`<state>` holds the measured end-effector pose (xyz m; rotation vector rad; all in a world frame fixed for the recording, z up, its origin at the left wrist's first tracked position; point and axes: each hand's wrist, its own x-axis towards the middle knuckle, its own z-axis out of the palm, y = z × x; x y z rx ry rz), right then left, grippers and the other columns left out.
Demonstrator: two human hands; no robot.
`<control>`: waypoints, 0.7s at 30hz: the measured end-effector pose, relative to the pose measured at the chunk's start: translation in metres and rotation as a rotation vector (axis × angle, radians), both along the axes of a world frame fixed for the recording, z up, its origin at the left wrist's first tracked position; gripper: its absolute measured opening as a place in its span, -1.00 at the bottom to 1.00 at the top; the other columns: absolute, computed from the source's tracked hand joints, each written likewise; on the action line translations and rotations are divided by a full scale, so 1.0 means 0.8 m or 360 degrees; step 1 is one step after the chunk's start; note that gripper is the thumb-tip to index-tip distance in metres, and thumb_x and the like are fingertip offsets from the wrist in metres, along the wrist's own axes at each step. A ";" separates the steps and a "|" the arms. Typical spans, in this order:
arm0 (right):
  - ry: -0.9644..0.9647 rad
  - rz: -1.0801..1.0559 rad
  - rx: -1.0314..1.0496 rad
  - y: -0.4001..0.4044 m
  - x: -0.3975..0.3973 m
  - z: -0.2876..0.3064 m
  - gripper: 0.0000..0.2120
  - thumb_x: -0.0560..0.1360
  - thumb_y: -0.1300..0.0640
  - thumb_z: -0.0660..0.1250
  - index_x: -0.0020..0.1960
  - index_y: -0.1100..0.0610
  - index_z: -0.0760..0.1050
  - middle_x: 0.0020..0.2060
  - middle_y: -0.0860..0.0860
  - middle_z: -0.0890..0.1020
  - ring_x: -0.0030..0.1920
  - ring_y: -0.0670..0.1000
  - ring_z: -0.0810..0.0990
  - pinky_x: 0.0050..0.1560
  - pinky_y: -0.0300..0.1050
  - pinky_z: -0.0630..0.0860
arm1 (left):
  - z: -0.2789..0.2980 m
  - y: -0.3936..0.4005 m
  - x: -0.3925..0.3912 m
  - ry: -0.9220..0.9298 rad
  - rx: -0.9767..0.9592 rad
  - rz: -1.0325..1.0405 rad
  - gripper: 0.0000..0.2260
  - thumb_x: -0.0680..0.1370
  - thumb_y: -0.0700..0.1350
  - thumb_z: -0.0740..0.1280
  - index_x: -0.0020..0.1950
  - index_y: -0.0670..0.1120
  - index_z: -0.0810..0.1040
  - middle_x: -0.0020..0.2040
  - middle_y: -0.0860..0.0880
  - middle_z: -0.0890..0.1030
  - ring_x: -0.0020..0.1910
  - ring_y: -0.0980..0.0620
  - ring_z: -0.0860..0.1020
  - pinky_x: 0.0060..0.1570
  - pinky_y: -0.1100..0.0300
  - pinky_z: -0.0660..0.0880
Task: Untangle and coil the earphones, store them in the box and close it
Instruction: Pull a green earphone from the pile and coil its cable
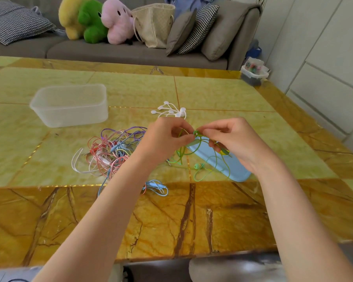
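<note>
My left hand [167,137] and my right hand [230,139] are raised over the table's middle, both pinching a green earphone cable [196,133] at a small knot between the fingertips. Its loops hang down, and one green earbud [197,166] lies on the table. My right hand also holds a yellow part of the cable under its palm. A tangle of pink, purple, blue and white earphones [112,151] lies to the left. The clear plastic box [69,104] stands open at the far left. Its light blue lid [218,161] lies flat beneath my hands.
A bunch of white cable ties [170,111] lies just beyond my hands. A loose blue cable loop [157,187] lies near the front. A sofa with plush toys, a woven bag [153,25] and cushions stands behind the marble table [192,220]. A small lidded container [253,73] sits past the far right corner.
</note>
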<state>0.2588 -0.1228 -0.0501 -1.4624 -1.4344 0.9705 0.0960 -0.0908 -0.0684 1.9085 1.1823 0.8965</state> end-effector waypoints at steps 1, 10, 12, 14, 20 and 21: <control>-0.0019 0.0003 0.0001 -0.001 -0.001 0.000 -0.85 0.47 0.33 0.35 -0.18 0.12 0.62 -0.50 -0.07 0.56 -0.50 -0.17 0.46 -0.43 -0.34 0.40 | 0.001 -0.001 0.000 -0.0005 -0.0006 -0.0011 -0.83 0.44 -0.16 0.44 -0.27 0.09 0.56 -0.53 0.18 0.45 -0.51 0.24 0.37 -0.37 0.32 0.31; 0.0151 0.0164 -0.0067 -0.006 0.000 0.007 -0.85 0.45 0.33 0.35 -0.23 0.12 0.52 -0.36 -0.01 0.61 -0.36 -0.08 0.55 -0.37 -0.29 0.46 | 0.014 -0.009 -0.009 -0.0391 -0.0389 -0.0022 -0.89 0.42 -0.24 0.45 -0.25 -0.04 0.62 -0.24 -0.08 0.58 -0.28 0.12 0.52 -0.16 0.31 0.49; 0.0321 0.0078 -0.0074 -0.005 0.007 0.009 -0.84 0.46 0.35 0.33 -0.23 0.13 0.50 -0.36 0.00 0.60 -0.34 -0.07 0.54 -0.36 -0.28 0.46 | 0.016 -0.006 -0.016 -0.0509 -0.0535 0.0043 -0.91 0.43 -0.24 0.44 -0.24 -0.08 0.61 -0.27 -0.07 0.58 -0.37 0.19 0.53 -0.28 0.40 0.49; 0.0422 -0.0009 -0.0093 -0.005 0.012 0.011 -0.84 0.48 0.35 0.30 -0.21 0.15 0.48 -0.33 0.03 0.58 -0.34 -0.06 0.55 -0.35 -0.28 0.47 | 0.016 -0.002 -0.020 -0.0564 -0.0577 0.0192 -0.93 0.43 -0.22 0.44 -0.25 -0.10 0.60 -0.30 -0.03 0.59 -0.40 0.21 0.54 -0.31 0.42 0.51; 0.0668 -0.0027 -0.0183 -0.001 0.007 0.009 -0.83 0.49 0.37 0.25 -0.21 0.16 0.45 -0.32 0.12 0.58 -0.41 -0.05 0.57 -0.45 -0.31 0.44 | 0.012 0.002 -0.011 -0.0535 -0.0476 0.0419 -0.90 0.48 -0.23 0.41 -0.24 -0.13 0.56 -0.36 -0.05 0.55 -0.48 0.16 0.52 -0.33 0.34 0.54; 0.0748 0.0023 -0.0201 -0.001 0.007 0.010 -0.83 0.49 0.37 0.25 -0.20 0.16 0.45 -0.34 0.10 0.59 -0.42 -0.05 0.55 -0.46 -0.31 0.43 | 0.012 0.003 -0.010 -0.0571 -0.0482 0.0445 -0.90 0.48 -0.24 0.40 -0.23 -0.14 0.55 -0.36 -0.05 0.55 -0.50 0.17 0.52 -0.37 0.36 0.53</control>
